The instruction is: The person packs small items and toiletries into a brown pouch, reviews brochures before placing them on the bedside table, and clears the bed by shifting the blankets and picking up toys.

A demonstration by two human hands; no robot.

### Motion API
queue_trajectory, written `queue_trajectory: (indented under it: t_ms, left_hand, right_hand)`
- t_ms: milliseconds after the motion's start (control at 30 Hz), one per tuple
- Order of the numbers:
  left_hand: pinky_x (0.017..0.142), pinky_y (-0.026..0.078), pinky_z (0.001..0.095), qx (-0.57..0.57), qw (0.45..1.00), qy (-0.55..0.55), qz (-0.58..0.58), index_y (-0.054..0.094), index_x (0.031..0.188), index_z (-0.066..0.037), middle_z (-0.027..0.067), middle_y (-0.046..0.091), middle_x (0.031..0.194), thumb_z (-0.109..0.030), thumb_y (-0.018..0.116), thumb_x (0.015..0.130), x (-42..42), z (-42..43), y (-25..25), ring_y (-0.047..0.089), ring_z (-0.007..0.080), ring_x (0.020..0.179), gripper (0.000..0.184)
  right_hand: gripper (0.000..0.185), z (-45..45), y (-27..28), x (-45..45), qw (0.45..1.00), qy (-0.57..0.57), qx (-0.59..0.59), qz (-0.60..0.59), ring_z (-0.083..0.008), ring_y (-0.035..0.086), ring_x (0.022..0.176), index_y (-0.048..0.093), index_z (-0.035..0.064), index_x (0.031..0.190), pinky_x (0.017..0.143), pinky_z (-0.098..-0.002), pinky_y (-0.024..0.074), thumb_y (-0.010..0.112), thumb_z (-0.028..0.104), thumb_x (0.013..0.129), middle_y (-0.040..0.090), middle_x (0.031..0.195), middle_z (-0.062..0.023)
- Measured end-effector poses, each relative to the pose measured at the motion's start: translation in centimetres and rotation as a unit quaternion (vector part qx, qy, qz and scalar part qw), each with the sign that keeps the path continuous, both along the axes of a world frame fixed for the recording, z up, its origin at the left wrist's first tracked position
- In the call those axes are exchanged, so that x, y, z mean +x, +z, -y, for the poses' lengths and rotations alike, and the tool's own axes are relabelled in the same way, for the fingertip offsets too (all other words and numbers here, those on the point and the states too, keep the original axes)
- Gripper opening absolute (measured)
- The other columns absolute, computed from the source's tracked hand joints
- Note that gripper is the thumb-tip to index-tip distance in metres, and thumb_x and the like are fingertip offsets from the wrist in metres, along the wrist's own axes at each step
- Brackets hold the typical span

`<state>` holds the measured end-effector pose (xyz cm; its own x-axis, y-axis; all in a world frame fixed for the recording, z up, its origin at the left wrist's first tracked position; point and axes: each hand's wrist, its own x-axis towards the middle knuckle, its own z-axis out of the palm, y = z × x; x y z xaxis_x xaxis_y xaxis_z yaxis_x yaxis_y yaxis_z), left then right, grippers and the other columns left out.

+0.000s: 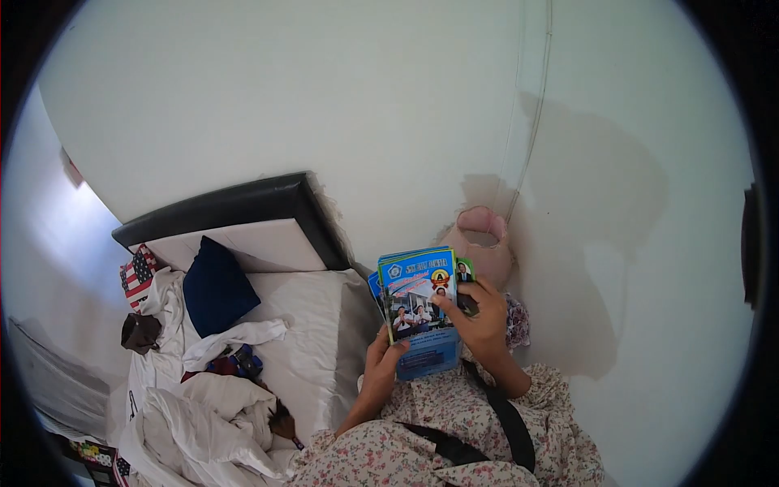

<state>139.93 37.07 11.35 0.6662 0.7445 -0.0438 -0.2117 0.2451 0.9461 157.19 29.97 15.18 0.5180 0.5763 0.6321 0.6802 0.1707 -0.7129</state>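
A stack of blue printed brochures (418, 284) is held up in front of my chest. The top one carries a crest, a title line and a photo of people, with a yellow-green border. My left hand (383, 364) grips the stack at its lower left edge, thumb on the front. On the right side my right hand (480, 321) is closed around the edge, its thumb pressed on the front cover. Several more covers fan out behind the top one, and a green edge with a small portrait shows beside my right fingers.
Left of me is a bed (304, 312) with a dark headboard (235, 199), a navy pillow (215, 288), a flag-patterned pillow (139, 278), rumpled white bedding (187, 422) and a brush-like item (281, 424). A pink bag-like item (487, 256) stands by the wall (633, 243) close on my right.
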Motion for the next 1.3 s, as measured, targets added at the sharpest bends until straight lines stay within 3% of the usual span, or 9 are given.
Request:
queue_trajectory:
  t_ms: [100, 200, 400, 600, 700, 933, 1067, 1167, 1300]
  left_hand:
    - [0.096, 0.038, 0.0267, -0.008, 1.000, -0.007, 0.023, 0.044, 0.137, 0.000, 0.0078, 0.057, 0.123, -0.009, 0.052, 0.090, -0.1, -0.1, -0.5, 0.052, 0.0140, 0.110, 0.049]
    - [0.096, 0.039, 0.0264, -0.004, 1.000, -0.005, 0.014, 0.045, 0.137, 0.000, 0.0076, 0.057, 0.122, -0.009, 0.052, 0.090, -0.1, -0.2, -0.7, 0.052, 0.0136, 0.109, 0.048]
    - [0.097, 0.038, 0.0275, 0.040, 0.999, 0.000, 0.016, 0.049, 0.132, 0.000, 0.0067, 0.059, 0.117, -0.009, 0.052, 0.089, -0.1, -0.5, -2.6, 0.053, 0.0138, 0.108, 0.044]
    - [0.096, 0.037, 0.0268, 0.006, 0.999, -0.003, 0.036, 0.052, 0.126, 0.001, 0.0058, 0.060, 0.113, -0.010, 0.053, 0.085, -0.3, -0.2, -2.0, 0.053, 0.0138, 0.106, 0.043]
    - [0.096, 0.037, 0.0275, 0.016, 0.998, -0.035, 0.041, 0.053, 0.126, 0.001, 0.0061, 0.060, 0.115, -0.011, 0.055, 0.084, -0.7, -0.9, -3.2, 0.053, 0.0150, 0.107, 0.044]
    - [0.098, 0.035, 0.0287, 0.068, 0.995, -0.069, 0.008, 0.051, 0.128, 0.002, 0.0075, 0.054, 0.125, -0.010, 0.053, 0.083, -0.7, -1.1, -3.5, 0.050, 0.0166, 0.113, 0.047]
    - [0.097, 0.035, 0.0278, 0.060, 0.998, -0.036, 0.001, 0.048, 0.131, 0.002, 0.0067, 0.053, 0.125, -0.010, 0.052, 0.084, -0.3, -0.5, -2.2, 0.049, 0.0163, 0.112, 0.049]
    - [0.096, 0.036, 0.0270, 0.051, 0.998, -0.033, 0.013, 0.047, 0.131, 0.002, 0.0062, 0.053, 0.123, -0.011, 0.052, 0.084, -0.5, -0.8, -3.2, 0.049, 0.0158, 0.111, 0.049]
    - [0.095, 0.036, 0.0269, 0.047, 0.999, -0.019, 0.008, 0.048, 0.130, 0.002, 0.0062, 0.053, 0.123, -0.011, 0.051, 0.084, -0.5, -0.7, -2.7, 0.049, 0.0154, 0.110, 0.048]
  right_hand:
    - [0.025, 0.2, -0.2, 0.6, 0.999, -0.013, -0.051, -0.013, -0.0215, 0.047, 0.057, 0.060, -0.0045, 0.077, 0.054, -0.0325, 0.0367, 0.068, 0.017, 0.088, 0.048, 0.071, -0.0109]
    - [0.027, -0.3, -0.6, 0.6, 1.000, -0.001, 0.003, -0.013, -0.0214, 0.043, 0.055, 0.058, -0.0054, 0.075, 0.052, -0.0343, 0.0331, 0.066, 0.016, 0.090, 0.044, 0.067, -0.0118]
    - [0.021, 0.4, -0.3, 1.7, 0.998, -0.062, 0.002, 0.003, -0.0220, 0.048, 0.058, 0.061, -0.0051, 0.080, 0.055, -0.0336, 0.0369, 0.062, 0.013, 0.092, 0.049, 0.070, -0.0126]
    - [0.015, 2.1, 1.7, 7.2, 0.919, -0.363, 0.151, 0.035, -0.0216, 0.055, 0.066, 0.064, -0.0037, 0.091, 0.058, -0.0319, 0.0429, 0.059, 0.010, 0.093, 0.057, 0.079, -0.0120]
    - [0.023, 1.5, 2.0, 9.0, 0.908, -0.360, 0.208, 0.061, -0.0120, 0.047, 0.062, 0.062, -0.0030, 0.082, 0.054, -0.0266, 0.0369, 0.060, 0.016, 0.095, 0.052, 0.072, -0.0074]
    - [0.016, -1.2, -0.8, 7.0, 0.993, -0.022, 0.096, -0.065, -0.0115, 0.049, 0.070, 0.063, -0.0037, 0.088, 0.063, -0.0258, 0.0392, 0.060, 0.011, 0.093, 0.056, 0.078, -0.0044]
    - [0.015, -1.6, -0.9, 5.1, 0.983, 0.138, 0.098, -0.069, -0.0113, 0.050, 0.075, 0.063, -0.0042, 0.092, 0.068, -0.0261, 0.0406, 0.056, 0.008, 0.096, 0.058, 0.085, -0.0058]
    - [0.016, -1.5, -2.9, 5.7, 0.980, 0.163, -0.014, -0.110, -0.0117, 0.054, 0.086, 0.063, -0.0050, 0.100, 0.076, -0.0258, 0.0432, 0.051, 0.005, 0.097, 0.062, 0.098, -0.0082]
    - [0.021, -2.0, -2.3, 4.5, 0.939, 0.284, 0.012, -0.195, -0.0114, 0.056, 0.097, 0.061, -0.0053, 0.111, 0.086, -0.0258, 0.0432, 0.048, 0.006, 0.098, 0.063, 0.111, -0.0096]
